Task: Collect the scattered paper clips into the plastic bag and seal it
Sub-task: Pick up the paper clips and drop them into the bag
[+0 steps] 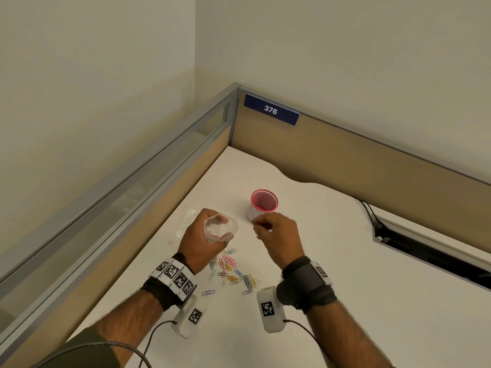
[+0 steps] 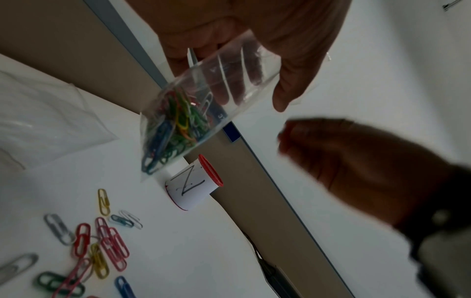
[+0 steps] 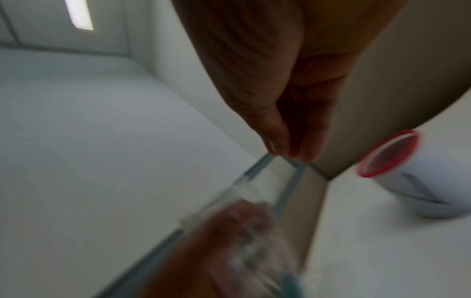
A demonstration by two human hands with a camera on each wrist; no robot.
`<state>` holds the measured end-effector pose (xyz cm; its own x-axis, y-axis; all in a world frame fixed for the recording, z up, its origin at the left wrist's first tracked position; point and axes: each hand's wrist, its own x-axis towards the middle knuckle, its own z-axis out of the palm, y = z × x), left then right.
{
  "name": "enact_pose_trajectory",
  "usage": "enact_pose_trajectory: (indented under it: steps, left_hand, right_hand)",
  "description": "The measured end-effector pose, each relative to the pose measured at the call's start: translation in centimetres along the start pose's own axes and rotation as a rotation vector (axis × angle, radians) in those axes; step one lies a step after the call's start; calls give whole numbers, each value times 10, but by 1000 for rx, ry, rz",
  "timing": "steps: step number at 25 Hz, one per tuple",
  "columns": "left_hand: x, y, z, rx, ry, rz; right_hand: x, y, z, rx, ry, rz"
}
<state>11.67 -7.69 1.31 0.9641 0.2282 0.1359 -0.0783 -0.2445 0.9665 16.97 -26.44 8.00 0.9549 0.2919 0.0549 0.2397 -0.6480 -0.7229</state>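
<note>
My left hand (image 1: 221,232) holds up a small clear plastic bag (image 1: 233,226) by its open mouth, thumb on one side and fingers on the other. In the left wrist view the bag (image 2: 175,125) hangs tilted with several coloured paper clips in its bottom. My right hand (image 1: 259,229) hovers just right of the bag's mouth, its fingertips (image 3: 280,147) pinched together. It is too blurred to tell whether they hold a clip. Several loose coloured paper clips (image 1: 231,269) lie on the white desk (image 1: 345,261) below both hands.
A red mesh cup (image 1: 263,203) wrapped in white paper stands just behind my hands. Another clear bag (image 1: 186,221) lies flat on the desk to the left. Tan partition walls (image 1: 345,160) close off the back and left. A cable slot (image 1: 425,251) opens at the right.
</note>
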Motion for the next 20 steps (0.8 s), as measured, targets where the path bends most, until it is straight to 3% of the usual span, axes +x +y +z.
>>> enact_pose_trajectory:
  steps: [3,6,11,17,20]
  left_hand:
    - [2,1,-7,-4,14,2]
    - [5,0,-12,4,30,6]
    - [5,-2,-14,7,34,12]
    - [5,0,-15,0,35,9]
    - [6,-1,-15,-22,33,10]
  right_hand:
    - [-18,61,29,-378,-275,155]
    - [-45,97,59,-552,-455,252]
    - [-43,96,95,-539,-413,235]
    - [-22,92,92,-378,-322,198]
    - [-24,87,100,-425,-393,115]
